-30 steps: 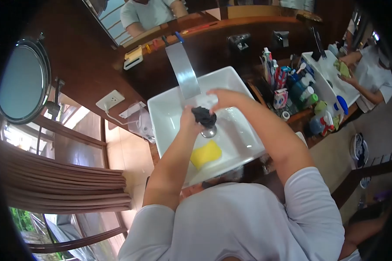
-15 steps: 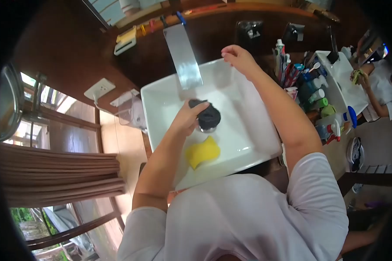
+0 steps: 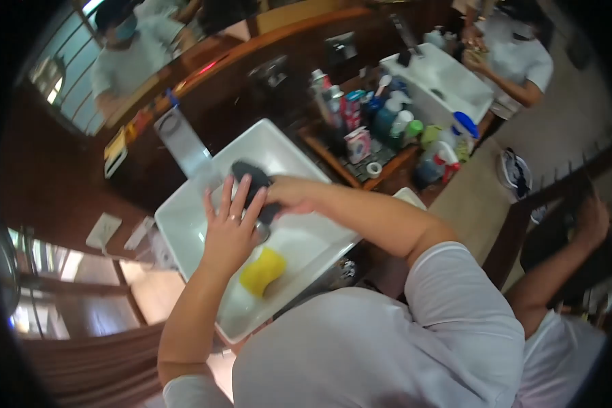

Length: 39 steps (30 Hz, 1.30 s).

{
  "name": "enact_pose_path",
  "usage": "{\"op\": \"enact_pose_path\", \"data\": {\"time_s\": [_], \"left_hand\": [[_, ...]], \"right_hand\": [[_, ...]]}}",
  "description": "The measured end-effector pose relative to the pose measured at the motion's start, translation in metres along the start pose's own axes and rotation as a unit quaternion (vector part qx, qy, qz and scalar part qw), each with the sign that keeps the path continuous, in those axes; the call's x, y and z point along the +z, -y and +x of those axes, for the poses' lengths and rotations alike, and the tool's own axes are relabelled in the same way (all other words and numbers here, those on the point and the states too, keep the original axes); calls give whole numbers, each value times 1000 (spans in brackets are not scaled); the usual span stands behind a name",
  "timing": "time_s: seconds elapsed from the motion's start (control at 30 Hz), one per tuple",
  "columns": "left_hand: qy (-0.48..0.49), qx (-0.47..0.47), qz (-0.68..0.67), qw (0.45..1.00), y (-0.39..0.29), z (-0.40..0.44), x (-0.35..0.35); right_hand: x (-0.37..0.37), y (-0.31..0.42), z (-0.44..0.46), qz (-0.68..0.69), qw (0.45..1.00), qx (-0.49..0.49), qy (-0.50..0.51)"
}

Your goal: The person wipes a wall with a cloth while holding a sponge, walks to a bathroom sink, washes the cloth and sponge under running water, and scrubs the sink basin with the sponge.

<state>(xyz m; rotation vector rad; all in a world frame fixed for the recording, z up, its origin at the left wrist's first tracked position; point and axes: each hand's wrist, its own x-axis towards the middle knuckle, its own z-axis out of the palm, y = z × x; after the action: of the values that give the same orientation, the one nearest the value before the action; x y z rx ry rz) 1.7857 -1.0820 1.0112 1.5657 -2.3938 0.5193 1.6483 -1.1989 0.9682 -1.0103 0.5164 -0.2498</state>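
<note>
Over the white sink (image 3: 296, 146), a black cloth-like bundle (image 3: 250, 173) is between my two hands. My right hand (image 3: 291, 194) grips it from the right side; part of its fingers is hidden behind the bundle. My left hand (image 3: 231, 221), with a ring on one finger, lies against the bundle's near left side with its fingers spread and stretched out. A yellow sponge (image 3: 262, 272) lies in the basin just below my hands, next to the round metal drain (image 3: 261, 232). The wide flat metal faucet (image 3: 182, 143) reaches over the basin's far left side.
Right of the sink, a wooden tray (image 3: 330, 160) holds bottles and tubes. Spray bottles (image 3: 436, 163) stand beside it. A second sink (image 3: 442, 71) is farther off, with a person (image 3: 513, 51) at it. Another person's arm (image 3: 564, 258) is at the right.
My right hand has come from the sink's far rim onto the black bundle. My left hand has loosened from its grip to spread fingers. The view has turned to the right.
</note>
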Motion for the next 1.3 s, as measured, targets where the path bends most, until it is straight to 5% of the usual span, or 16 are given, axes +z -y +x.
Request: {"op": "enact_pose_path", "data": {"time_s": [0.07, 0.17, 0.23, 0.37, 0.5, 0.6, 0.7, 0.8, 0.9, 1.0, 1.13, 1.3], "left_hand": [[3, 64, 14, 998, 4, 2, 0], [-39, 138, 41, 989, 7, 10, -12], [-1, 91, 5, 996, 7, 15, -14], [57, -22, -1, 998, 12, 19, 10], [156, -261, -160, 939, 3, 29, 32], [136, -256, -253, 923, 8, 23, 61], [276, -294, -350, 845, 19, 33, 46], [147, -374, -446, 799, 25, 21, 46], [16, -360, -480, 799, 18, 14, 21], [-60, -77, -291, 952, 19, -3, 15], [-106, 154, 10, 982, 30, -11, 4], [-61, 277, -92, 955, 33, 6, -4]], "right_hand": [[14, -4, -6, -83, 989, 38, 118], [24, -3, -12, -277, 955, 21, 108], [30, 4, -17, -368, 925, -34, 86], [46, 27, -23, -705, 705, -57, -47], [35, 17, -12, -768, 618, -90, -141], [32, 14, -11, -808, 560, -118, -140], [21, 2, -6, -808, 502, -265, -159], [19, -1, -4, -713, 607, -301, -180], [7, 1, -3, -469, 804, -275, -241], [-1, 12, -13, -186, 965, -101, -154], [22, 8, -30, -97, 986, 121, 54], [42, -2, -32, -152, 976, 121, 96]]}}
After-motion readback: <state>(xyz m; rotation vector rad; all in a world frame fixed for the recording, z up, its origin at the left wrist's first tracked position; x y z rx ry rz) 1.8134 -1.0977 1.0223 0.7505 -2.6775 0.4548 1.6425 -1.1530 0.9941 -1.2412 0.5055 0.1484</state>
